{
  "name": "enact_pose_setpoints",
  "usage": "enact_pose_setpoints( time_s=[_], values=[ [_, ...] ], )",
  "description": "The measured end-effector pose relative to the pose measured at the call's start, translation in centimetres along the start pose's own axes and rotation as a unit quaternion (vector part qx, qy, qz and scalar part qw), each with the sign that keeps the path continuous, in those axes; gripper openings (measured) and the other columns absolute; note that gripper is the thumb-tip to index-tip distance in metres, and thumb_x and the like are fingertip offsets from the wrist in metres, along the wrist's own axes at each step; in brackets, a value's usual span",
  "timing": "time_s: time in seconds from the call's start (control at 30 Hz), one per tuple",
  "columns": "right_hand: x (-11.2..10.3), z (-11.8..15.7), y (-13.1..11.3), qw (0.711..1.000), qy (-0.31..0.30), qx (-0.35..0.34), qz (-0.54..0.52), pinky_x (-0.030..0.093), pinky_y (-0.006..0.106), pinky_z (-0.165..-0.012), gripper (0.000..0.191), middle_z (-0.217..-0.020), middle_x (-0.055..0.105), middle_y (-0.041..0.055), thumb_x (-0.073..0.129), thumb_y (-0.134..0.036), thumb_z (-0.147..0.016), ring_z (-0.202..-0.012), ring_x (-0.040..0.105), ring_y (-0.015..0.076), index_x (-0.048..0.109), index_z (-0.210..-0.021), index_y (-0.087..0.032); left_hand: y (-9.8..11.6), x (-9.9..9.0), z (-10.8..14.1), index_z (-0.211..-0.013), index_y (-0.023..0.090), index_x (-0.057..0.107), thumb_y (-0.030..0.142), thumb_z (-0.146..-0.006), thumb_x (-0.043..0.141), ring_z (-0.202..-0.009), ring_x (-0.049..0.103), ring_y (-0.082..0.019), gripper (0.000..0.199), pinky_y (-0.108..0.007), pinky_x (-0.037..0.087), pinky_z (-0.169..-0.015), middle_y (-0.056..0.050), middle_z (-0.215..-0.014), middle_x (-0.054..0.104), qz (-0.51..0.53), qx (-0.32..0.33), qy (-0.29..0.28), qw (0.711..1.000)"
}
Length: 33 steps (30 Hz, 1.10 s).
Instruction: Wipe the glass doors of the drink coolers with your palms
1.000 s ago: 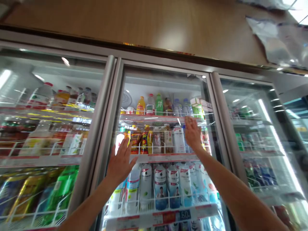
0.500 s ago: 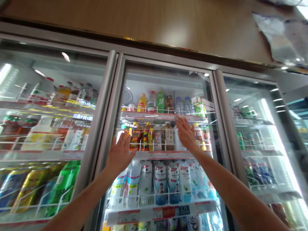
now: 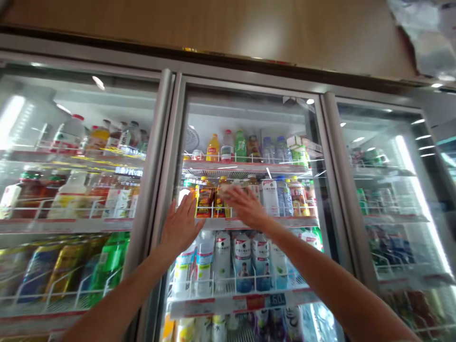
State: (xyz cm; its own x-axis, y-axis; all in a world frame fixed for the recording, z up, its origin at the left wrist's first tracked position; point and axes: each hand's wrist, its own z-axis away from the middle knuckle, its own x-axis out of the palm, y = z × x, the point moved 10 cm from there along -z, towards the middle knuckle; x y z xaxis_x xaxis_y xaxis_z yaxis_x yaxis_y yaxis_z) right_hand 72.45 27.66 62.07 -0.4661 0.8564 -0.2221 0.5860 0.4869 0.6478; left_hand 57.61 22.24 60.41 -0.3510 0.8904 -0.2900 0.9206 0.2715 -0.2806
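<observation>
My left hand [image 3: 181, 222] is raised flat with its fingers apart, at the left side of the middle glass door [image 3: 249, 111], close to the metal frame. My right hand [image 3: 246, 205] stretches across the same door with fingers out, in front of the second shelf; it holds nothing. Whether either palm touches the glass I cannot tell. Behind the door, my right hand covers part of a row of drinks, among them a yellow-capped dark bottle [image 3: 204, 197] and a white carton-like pack [image 3: 270, 197].
A metal door frame [image 3: 156, 156] separates the left cooler, with gold cans [image 3: 66, 266] and a green bottle [image 3: 111, 256]. The right cooler door [image 3: 384, 190] stands beyond another frame. Wooden panelling [image 3: 213, 28] runs above, with plastic bags [image 3: 431, 52] at its upper right.
My right hand has swept left across the glass, nearer to my left hand. My left hand stays almost where it was, and the view has shifted slightly.
</observation>
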Motion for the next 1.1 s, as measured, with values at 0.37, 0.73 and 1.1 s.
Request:
enact_pose_setpoints(
  time_s=[0.37, 0.73, 1.1],
  values=[
    [0.0, 2.9, 1.2, 0.996, 0.032, 0.081, 0.010, 0.009, 0.046, -0.115, 0.058, -0.151, 0.032, -0.0001, 0.043, -0.018, -0.087, -0.142, 0.017, 0.0208, 0.034, -0.143, -0.029, 4.1, 0.1, 0.3, -0.138, 0.006, 0.036, 0.042, -0.089, 0.035, -0.139, 0.027, -0.025, 0.061, -0.048, 0.019, -0.114, -0.014, -0.149, 0.029, 0.004, 0.067, 0.002, 0.998],
    [-2.1, 10.2, 10.0, 0.938, 0.124, 0.320, 0.047, 0.019, 0.052, -0.110, 0.054, -0.150, 0.031, 0.0070, 0.038, -0.017, -0.087, -0.141, 0.019, 0.0259, 0.039, -0.141, -0.026, 8.5, 0.2, 0.5, -0.138, 0.009, 0.037, 0.046, -0.088, 0.038, -0.139, 0.026, -0.024, 0.062, -0.046, 0.017, -0.115, -0.012, -0.149, 0.030, 0.055, 0.095, 0.020, 0.994],
    [-3.0, 15.4, 13.9, 0.883, 0.147, 0.440, 0.075, 0.024, 0.056, -0.108, 0.056, -0.150, 0.031, 0.0113, 0.033, -0.016, -0.088, -0.141, 0.020, 0.0288, 0.033, -0.143, -0.019, 10.1, 1.7, 0.7, -0.139, 0.006, 0.033, 0.045, -0.087, 0.037, -0.141, 0.021, -0.024, 0.065, -0.047, 0.017, -0.115, -0.014, -0.151, 0.024, 0.084, 0.057, -0.003, 0.995]
  ],
)
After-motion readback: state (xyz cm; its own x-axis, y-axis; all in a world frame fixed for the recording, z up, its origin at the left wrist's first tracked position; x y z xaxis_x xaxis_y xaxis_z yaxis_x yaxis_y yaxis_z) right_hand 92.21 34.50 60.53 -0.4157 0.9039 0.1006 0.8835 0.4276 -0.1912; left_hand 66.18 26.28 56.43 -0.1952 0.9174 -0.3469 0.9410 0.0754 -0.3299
